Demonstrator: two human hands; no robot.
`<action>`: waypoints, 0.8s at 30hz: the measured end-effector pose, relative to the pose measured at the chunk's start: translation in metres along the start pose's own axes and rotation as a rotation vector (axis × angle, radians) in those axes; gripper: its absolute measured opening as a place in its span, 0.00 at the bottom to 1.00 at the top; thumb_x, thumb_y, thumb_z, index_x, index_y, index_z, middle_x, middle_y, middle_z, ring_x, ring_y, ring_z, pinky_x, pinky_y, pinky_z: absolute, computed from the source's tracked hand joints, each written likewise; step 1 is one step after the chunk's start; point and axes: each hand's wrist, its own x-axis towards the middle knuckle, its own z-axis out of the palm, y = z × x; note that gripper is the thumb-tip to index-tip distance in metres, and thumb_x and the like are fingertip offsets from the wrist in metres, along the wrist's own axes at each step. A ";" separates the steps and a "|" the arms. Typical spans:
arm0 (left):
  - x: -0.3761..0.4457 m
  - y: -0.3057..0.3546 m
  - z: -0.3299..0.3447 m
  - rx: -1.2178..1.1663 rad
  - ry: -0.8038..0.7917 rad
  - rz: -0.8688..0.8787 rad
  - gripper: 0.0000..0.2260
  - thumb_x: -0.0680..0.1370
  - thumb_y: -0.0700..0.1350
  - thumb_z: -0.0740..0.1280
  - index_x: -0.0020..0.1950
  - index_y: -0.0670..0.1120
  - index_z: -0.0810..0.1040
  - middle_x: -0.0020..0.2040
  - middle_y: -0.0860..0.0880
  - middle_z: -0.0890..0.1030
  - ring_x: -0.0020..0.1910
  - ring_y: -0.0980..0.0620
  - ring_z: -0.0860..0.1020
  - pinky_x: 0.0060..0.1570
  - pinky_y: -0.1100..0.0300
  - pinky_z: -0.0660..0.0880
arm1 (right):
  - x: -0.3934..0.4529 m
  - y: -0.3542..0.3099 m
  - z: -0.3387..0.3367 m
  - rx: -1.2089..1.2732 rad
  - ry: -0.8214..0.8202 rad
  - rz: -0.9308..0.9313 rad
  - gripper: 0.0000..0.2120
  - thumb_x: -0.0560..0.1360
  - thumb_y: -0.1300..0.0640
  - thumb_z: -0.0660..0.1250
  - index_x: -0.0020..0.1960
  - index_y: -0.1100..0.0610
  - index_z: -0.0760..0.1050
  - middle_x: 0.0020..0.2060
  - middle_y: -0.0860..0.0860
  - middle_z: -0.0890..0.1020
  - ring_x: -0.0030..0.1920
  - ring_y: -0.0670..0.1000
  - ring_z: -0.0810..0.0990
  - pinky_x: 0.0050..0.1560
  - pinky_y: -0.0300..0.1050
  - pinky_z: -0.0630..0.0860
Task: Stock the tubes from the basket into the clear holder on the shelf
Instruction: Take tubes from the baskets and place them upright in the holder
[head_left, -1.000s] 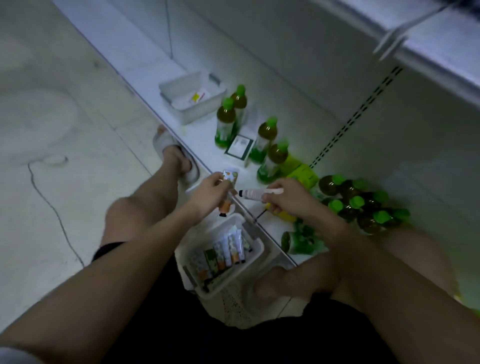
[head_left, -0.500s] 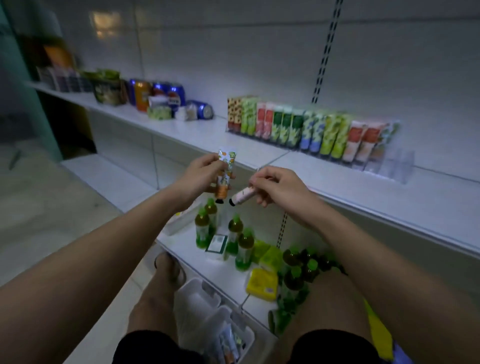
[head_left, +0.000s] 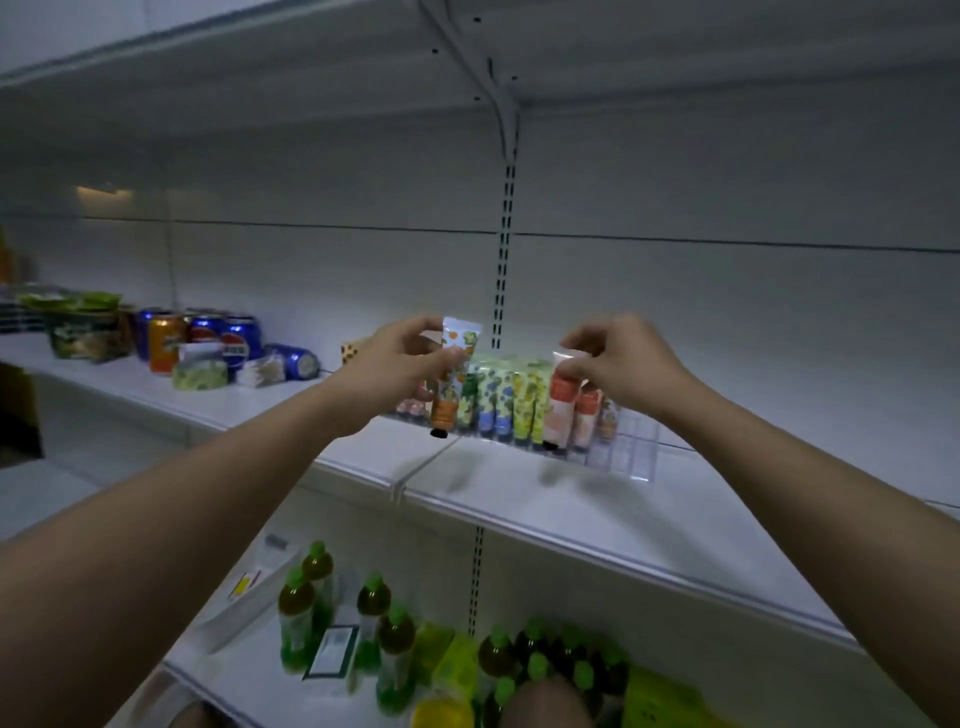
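Two tubes held up at the shelf holder

Left hand (head_left: 395, 371) pinches an orange-patterned tube (head_left: 451, 382) cap-down; right hand (head_left: 626, 371) pinches a pale coral tube (head_left: 560, 402) over the clear plastic holder (head_left: 631, 449) on the white shelf (head_left: 545, 499).

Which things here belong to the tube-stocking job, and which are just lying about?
Job: left hand with orange tube; right hand with pink tube; clear holder.
Lying about: soda cans; green-capped bottles; snack packets.
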 end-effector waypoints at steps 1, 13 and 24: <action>0.005 0.001 0.003 0.007 -0.018 -0.003 0.10 0.77 0.48 0.69 0.58 0.50 0.76 0.49 0.47 0.84 0.42 0.54 0.82 0.38 0.63 0.77 | 0.004 0.008 -0.004 -0.006 0.012 0.011 0.09 0.71 0.60 0.75 0.51 0.57 0.83 0.41 0.50 0.83 0.44 0.50 0.81 0.50 0.44 0.77; 0.066 0.006 0.036 -0.036 -0.122 -0.013 0.11 0.75 0.35 0.69 0.56 0.44 0.74 0.50 0.42 0.82 0.45 0.44 0.84 0.40 0.58 0.81 | 0.054 0.085 0.018 -0.086 0.121 0.085 0.08 0.74 0.64 0.71 0.53 0.61 0.83 0.49 0.55 0.85 0.49 0.52 0.82 0.56 0.44 0.77; 0.100 0.006 0.073 -0.005 -0.122 -0.010 0.11 0.75 0.33 0.69 0.55 0.40 0.75 0.50 0.39 0.81 0.44 0.44 0.84 0.43 0.56 0.82 | 0.049 0.112 0.048 -0.052 0.028 0.031 0.10 0.76 0.59 0.68 0.57 0.57 0.81 0.52 0.51 0.83 0.49 0.48 0.78 0.51 0.40 0.74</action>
